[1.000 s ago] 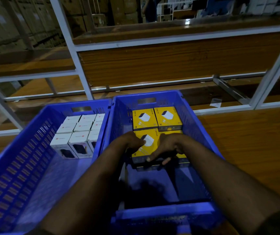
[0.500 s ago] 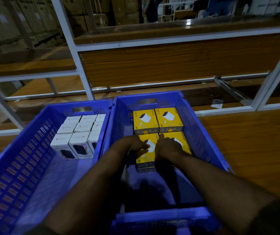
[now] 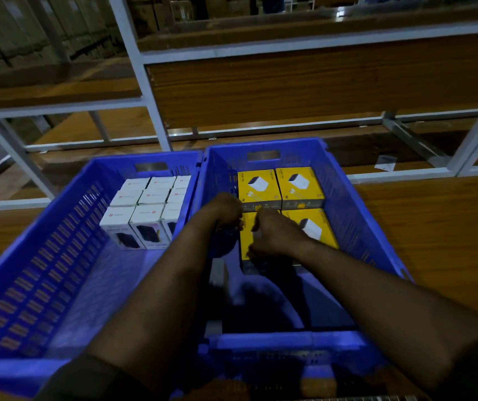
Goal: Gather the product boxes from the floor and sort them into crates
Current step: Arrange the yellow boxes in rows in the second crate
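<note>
Hands (image 3: 226,211) (image 3: 275,233) on yellow boxes (image 3: 247,238)

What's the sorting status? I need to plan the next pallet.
Done: white boxes stand packed at the far end of the left crate; two yellow boxes sit at the far wall of the right crate. In hand: left hand and right hand settle the near yellow row. Both crates have room; floor stock isn't visible.

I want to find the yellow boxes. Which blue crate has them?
The right crate, the one both hands reach into. It holds the yellow boxes; the left crate beside it holds only white boxes.
</note>
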A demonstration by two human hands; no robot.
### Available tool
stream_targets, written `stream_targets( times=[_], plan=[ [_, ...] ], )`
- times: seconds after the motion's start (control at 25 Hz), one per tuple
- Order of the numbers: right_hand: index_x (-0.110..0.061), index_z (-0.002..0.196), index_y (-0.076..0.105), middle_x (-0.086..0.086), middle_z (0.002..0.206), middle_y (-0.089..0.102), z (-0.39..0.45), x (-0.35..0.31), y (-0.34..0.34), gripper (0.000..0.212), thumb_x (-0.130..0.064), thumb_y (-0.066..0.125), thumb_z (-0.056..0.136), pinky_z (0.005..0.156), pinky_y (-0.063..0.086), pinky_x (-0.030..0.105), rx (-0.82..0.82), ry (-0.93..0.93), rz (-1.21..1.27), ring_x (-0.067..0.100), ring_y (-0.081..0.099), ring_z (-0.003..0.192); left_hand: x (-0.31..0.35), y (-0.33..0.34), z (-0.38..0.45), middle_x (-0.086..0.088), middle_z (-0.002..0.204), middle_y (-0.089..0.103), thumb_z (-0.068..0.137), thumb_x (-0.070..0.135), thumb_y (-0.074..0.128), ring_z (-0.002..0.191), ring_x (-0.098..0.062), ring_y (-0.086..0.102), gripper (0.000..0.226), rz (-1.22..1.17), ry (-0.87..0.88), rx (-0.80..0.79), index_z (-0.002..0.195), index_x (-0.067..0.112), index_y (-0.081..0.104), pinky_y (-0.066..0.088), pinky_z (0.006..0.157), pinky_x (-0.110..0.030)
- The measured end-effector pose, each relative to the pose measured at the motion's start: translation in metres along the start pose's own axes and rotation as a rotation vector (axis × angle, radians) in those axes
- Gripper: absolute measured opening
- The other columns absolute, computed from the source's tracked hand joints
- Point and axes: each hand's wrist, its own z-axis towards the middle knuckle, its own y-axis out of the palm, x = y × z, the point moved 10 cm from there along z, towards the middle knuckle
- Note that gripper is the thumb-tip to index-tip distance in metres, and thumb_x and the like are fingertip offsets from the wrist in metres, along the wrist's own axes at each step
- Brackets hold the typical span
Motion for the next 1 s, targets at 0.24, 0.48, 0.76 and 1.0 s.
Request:
stream_targets(
  times=[0.24,0.48,0.76,1.0],
  plan=[
    [-0.016,0.135,0.052,0.004,0.135,0.052,-0.019,-0.076,0.039,0.052,-0.033,0.068,0.088,0.104,0.038,0.025,-0.285,-0.368,0.267,0.015,0.049,0.121,0.020,-0.012,-0.009,-0.018,0.140,0.055,0.104,0.006,0.037,0.113,-0.024,0.064,0.043,-0.913,0.119,-0.200,0.147,0.002,0.035,0.058,0.088,-0.036],
    [-0.021,0.105,0.054,0.004,0.099,0.065,-0.025,-0.066,0.061,0.040,-0.047,0.073,0.081,0.078,0.052,0.040,-0.426,-0.288,0.288,0.023,0.063,0.088,0.020,-0.011,-0.011,-0.015,0.139,0.055,0.103,0.008,0.039,0.118,-0.023,0.063,0.048,-0.818,0.123,-0.184,0.150,0.004,0.031,0.055,0.094,-0.036],
    [-0.018,0.120,0.047,-0.003,0.095,0.061,-0.027,-0.067,0.066,0.057,-0.052,0.070,0.081,0.071,0.046,0.026,-0.354,-0.301,0.189,0.015,0.057,0.086,0.014,-0.002,-0.007,-0.021,0.114,0.061,0.103,0.010,0.046,0.090,-0.033,0.064,0.031,-0.590,0.096,-0.109,0.131,-0.001,0.048,0.055,0.082,-0.043],
    [-0.017,0.091,0.065,0.008,0.093,0.070,-0.024,-0.056,0.074,0.018,-0.031,0.070,0.081,0.069,0.053,0.034,-0.507,-0.071,0.221,0.025,0.065,0.083,0.017,0.008,-0.013,-0.020,0.085,0.058,0.104,0.010,0.045,0.061,-0.025,0.055,0.028,-0.423,0.113,-0.162,0.129,-0.004,0.045,0.052,0.054,-0.028]
  ],
)
